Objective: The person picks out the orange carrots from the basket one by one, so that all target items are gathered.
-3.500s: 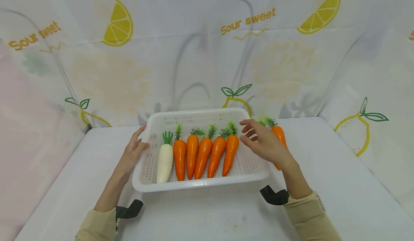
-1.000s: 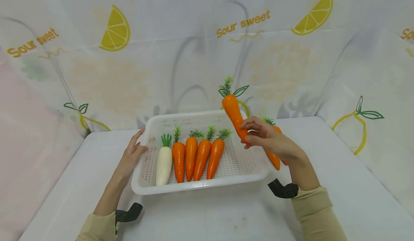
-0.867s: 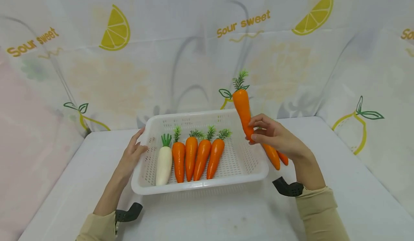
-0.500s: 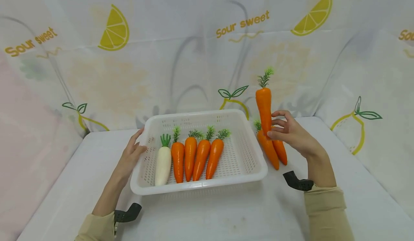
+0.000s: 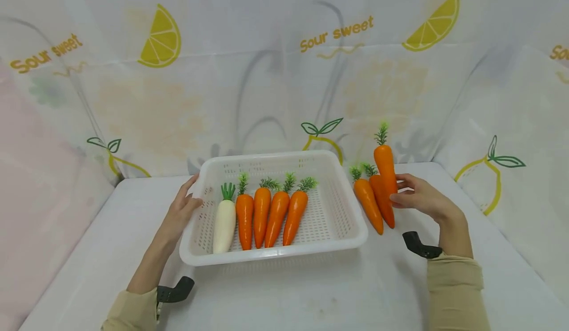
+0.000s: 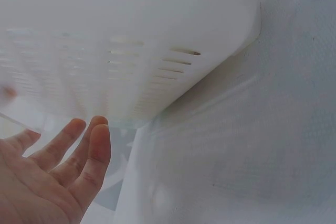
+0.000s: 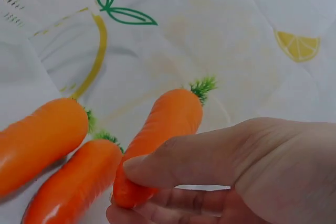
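My right hand (image 5: 420, 195) pinches a carrot (image 5: 384, 165) near its lower tip, between thumb and fingers. It stands nearly upright, green leafy top uppermost, just right of two carrots lying on the table: an outer one (image 5: 368, 205) by the basket and a middle one (image 5: 381, 200). In the right wrist view the thumb presses on the held carrot (image 7: 165, 121). My left hand (image 5: 180, 210) rests at the left rim of a white plastic basket (image 5: 273, 256); its fingers (image 6: 94, 156) look fairly straight beside the wall. Inside lie a white radish (image 5: 224, 227) and several carrots (image 5: 262, 217).
A white cloth covers the table (image 5: 284, 296). Behind it rises a pale curtain (image 5: 284, 84) printed with lemons. The basket's right part shows its bare perforated floor. Black wrist mounts (image 5: 177, 290) sit at both sleeves.
My right hand has taken the carrot from the basket's right side, raised it over the rim and carried it right, then lowered it beside the other two. The left hand has stayed at the rim.
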`<state>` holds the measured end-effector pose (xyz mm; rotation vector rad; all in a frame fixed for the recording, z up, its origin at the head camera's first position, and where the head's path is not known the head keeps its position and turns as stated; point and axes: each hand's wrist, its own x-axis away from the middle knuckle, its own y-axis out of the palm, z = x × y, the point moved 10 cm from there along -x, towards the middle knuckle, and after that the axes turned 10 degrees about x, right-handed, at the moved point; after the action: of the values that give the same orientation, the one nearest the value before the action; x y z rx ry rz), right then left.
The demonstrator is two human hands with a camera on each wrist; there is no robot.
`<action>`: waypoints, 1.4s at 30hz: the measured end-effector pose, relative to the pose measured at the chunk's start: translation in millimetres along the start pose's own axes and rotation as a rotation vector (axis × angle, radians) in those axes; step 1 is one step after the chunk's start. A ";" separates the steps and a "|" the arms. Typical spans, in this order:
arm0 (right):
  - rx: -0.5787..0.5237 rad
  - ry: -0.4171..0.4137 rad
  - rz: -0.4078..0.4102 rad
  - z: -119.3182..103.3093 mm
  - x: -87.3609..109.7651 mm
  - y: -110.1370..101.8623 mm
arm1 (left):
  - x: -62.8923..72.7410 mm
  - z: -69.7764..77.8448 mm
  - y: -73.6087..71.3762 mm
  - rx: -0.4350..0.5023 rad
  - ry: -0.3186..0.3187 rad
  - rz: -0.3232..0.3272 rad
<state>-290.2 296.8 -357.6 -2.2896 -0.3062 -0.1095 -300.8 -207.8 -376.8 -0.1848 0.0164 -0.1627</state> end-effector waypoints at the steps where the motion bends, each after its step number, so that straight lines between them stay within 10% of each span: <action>1: 0.010 0.024 -0.005 6.2 0.5 0.4 | -0.3 0.1 -0.2 0.000 -0.001 0.000; 12: 0.005 0.215 -0.165 59.9 6.9 16.2 | 0.9 0.5 -0.7 0.003 -0.006 0.005; 28: 0.044 0.210 -0.198 59.9 6.0 21.0 | -0.4 -2.1 -0.2 0.016 -0.004 -0.003; 42: 0.114 0.229 0.077 40.8 5.6 -14.5 | -0.1 0.8 1.1 0.010 0.001 -0.002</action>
<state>-289.3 337.4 -373.6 -2.1475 -0.1022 -0.3040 -300.6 -206.6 -376.3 -0.1746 0.0167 -0.1648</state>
